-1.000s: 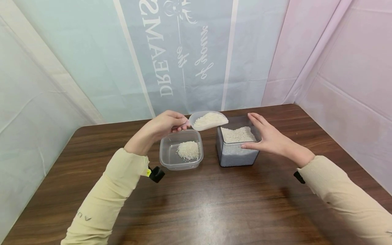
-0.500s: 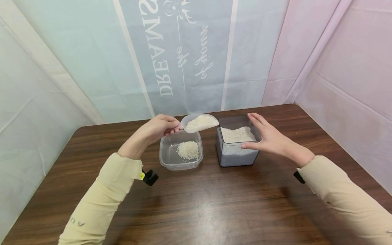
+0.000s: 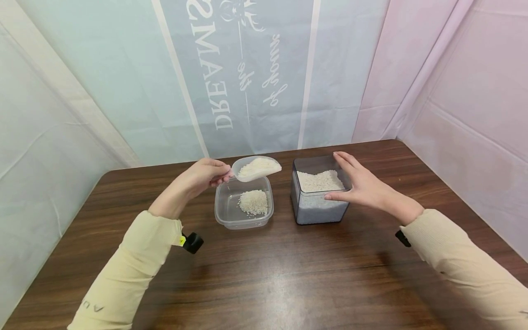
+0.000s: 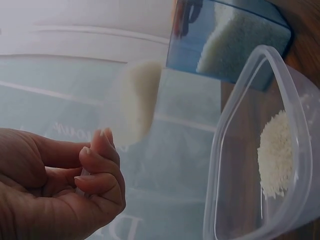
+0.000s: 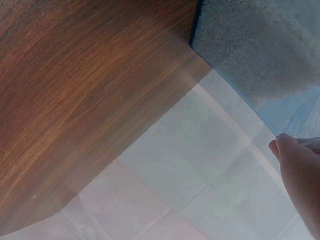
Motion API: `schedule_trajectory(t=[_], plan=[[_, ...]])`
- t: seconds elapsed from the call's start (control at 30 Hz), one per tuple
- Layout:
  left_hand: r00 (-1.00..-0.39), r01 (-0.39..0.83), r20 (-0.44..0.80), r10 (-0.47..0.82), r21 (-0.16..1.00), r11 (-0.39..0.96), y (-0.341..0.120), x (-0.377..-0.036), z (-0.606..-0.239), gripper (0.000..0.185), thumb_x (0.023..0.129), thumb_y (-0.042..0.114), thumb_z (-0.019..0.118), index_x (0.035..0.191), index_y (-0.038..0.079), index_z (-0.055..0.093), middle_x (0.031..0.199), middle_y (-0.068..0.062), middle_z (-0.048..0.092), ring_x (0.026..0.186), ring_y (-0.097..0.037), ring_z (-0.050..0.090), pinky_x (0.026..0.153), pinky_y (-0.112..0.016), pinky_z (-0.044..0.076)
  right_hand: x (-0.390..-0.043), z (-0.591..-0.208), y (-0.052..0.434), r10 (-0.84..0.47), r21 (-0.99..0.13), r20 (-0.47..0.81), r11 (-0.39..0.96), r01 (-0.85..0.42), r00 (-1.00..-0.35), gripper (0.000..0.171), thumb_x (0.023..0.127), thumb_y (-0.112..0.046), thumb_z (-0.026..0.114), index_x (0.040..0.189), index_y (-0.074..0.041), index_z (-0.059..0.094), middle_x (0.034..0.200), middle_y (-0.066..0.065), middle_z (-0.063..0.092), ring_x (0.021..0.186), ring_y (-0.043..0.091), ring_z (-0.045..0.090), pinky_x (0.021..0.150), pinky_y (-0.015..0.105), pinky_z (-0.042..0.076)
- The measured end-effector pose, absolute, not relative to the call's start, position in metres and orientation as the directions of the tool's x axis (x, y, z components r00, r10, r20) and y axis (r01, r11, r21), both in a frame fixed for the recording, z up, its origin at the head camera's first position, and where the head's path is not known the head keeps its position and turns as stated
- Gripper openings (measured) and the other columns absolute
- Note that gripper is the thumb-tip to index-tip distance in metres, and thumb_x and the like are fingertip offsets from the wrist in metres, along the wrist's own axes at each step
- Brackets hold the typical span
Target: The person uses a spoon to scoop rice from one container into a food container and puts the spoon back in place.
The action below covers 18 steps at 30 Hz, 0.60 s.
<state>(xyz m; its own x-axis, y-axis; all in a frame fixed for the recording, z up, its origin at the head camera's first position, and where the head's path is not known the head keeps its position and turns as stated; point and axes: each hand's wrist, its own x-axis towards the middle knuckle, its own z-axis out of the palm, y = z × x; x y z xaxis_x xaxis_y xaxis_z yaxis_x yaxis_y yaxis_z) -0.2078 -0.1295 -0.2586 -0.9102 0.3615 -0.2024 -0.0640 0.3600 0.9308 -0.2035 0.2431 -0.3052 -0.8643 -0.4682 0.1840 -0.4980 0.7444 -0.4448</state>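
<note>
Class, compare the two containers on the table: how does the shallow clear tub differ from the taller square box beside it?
The shallow clear plastic tub is low with rounded corners; the taller grey-tinted square box is deep and straight-sided. The tub holds only a small heap of rice; the box is over half full. The right hand touches the box; nothing touches the tub. Both stand lidless on the wooden table.

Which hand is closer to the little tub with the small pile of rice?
Left. The left hand holds the scoop just above the tub's back edge. The right hand rests on the tall box beside it.
</note>
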Motion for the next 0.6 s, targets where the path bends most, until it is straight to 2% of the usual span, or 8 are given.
schedule_trajectory(t=[0.33, 0.6], plan=[[-0.926, -0.072, -0.225, 0.302, 0.893, 0.445, -0.141, -0.204, -0.259, 0.027, 0.096, 0.019, 0.044, 0.079, -0.001, 0.051, 0.067, 0.001, 0.048, 0.058, -0.006, 0.037, 0.058, -0.020, 0.031, -0.203, -0.304, 0.243, -0.468, -0.453, 0.170, 0.745, -0.491, -0.867, 0.101, 0.073, -0.044, 0.072, 0.144, 0.000, 0.014, 0.146, 0.017, 0.017, 0.130, 0.037, 0.025, 0.098, 0.054, 0.026], [-0.934, -0.085, -0.241, 0.265, 0.868, 0.489, -0.153, -0.204, -0.260, 0.027, 0.095, 0.020, 0.045, 0.076, 0.002, 0.053, 0.064, 0.003, 0.048, 0.056, -0.006, 0.036, 0.056, -0.021, 0.031, -0.203, -0.304, 0.243, -0.469, -0.452, 0.164, 0.746, -0.489, -0.868, 0.101, 0.073, -0.044, 0.072, 0.144, -0.001, 0.014, 0.146, 0.017, 0.017, 0.130, 0.036, 0.024, 0.098, 0.053, 0.026]])
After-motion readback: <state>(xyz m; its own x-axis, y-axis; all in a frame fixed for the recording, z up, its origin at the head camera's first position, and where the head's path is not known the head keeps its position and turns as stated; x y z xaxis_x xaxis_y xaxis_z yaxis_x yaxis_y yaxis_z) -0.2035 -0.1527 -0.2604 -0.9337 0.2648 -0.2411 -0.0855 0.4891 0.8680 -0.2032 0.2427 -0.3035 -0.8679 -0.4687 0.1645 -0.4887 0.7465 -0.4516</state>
